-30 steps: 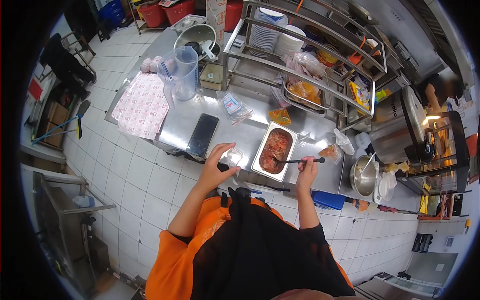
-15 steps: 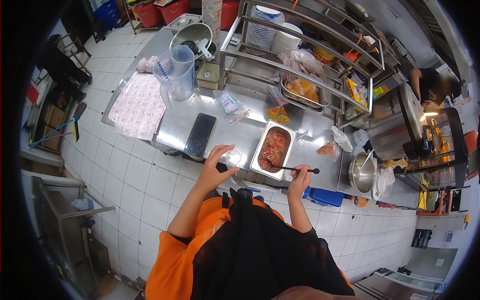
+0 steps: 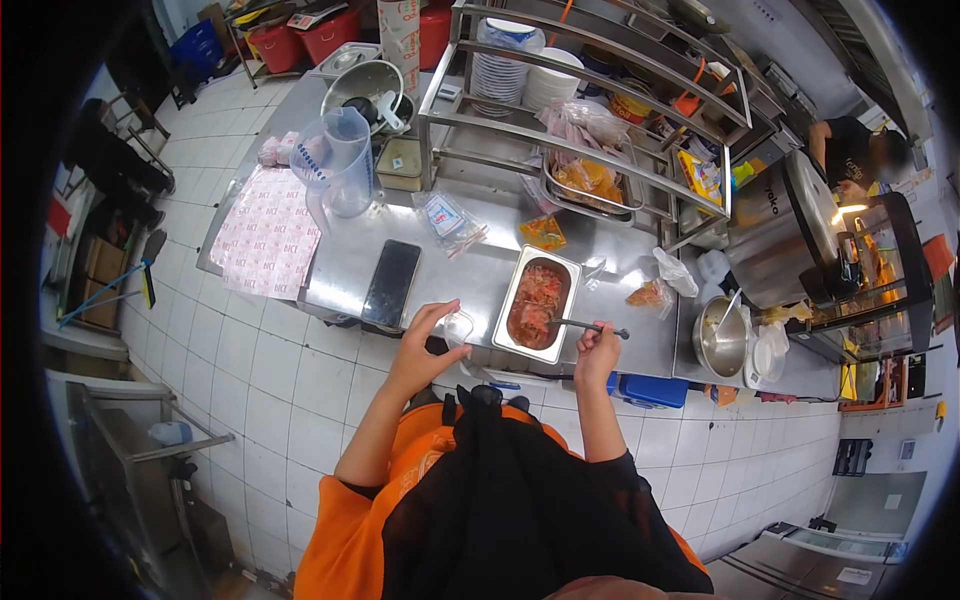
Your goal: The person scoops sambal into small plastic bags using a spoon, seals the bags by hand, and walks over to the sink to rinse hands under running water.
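Fingers [image 3: 597,337] around black spoon [image 3: 574,323], its tip unclear

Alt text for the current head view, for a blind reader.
A person's right hand holds a dark spoon in a metal pan of chunky red food; the left hand holds a small clear cup. A phone lies nearby on the steel counter.

The left forearm [image 3: 368,435] slants up and inward to the left hand [image 3: 428,348], where thumb and fingers curve apart in a wide C-shaped grip. The right forearm [image 3: 600,420] stands more upright. The right hand [image 3: 597,354] is higher than its elbow, fingers curled into a closed grip. The two hands are apart, at nearly the same height.
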`<state>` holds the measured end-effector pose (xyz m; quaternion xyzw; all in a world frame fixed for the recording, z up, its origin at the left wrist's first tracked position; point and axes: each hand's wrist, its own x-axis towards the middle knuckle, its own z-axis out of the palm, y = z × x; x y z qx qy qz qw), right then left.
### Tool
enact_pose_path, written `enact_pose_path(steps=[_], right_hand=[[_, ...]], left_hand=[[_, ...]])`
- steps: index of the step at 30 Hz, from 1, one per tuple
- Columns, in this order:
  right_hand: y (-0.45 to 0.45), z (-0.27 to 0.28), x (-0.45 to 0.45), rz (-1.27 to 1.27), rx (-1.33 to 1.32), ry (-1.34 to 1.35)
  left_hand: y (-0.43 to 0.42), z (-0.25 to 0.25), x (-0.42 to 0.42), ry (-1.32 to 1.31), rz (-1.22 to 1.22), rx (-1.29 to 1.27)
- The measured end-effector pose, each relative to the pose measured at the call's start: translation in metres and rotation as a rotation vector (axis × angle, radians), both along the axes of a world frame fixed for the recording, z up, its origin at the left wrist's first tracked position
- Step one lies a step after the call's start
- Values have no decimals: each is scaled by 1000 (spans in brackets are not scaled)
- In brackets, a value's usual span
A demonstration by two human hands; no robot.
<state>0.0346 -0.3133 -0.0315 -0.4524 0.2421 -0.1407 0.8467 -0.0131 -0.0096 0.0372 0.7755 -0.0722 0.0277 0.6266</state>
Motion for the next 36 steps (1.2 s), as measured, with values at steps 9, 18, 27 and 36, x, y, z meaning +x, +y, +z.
enact_pose_path(steps=[9,18,27,36], right_hand=[[2,8,2,2,-186,-66],[-3,-1,2,44,-152,-74],[5,7,-1,-51,-162,-120],[1,22,15,-85,-162,-193]], left_hand=[[4,-2,2,-22,-5,22],[1,3,4,-28,20,63],[-4,4,9,-59,64,101],[-21,21,22,-90,36,98]])
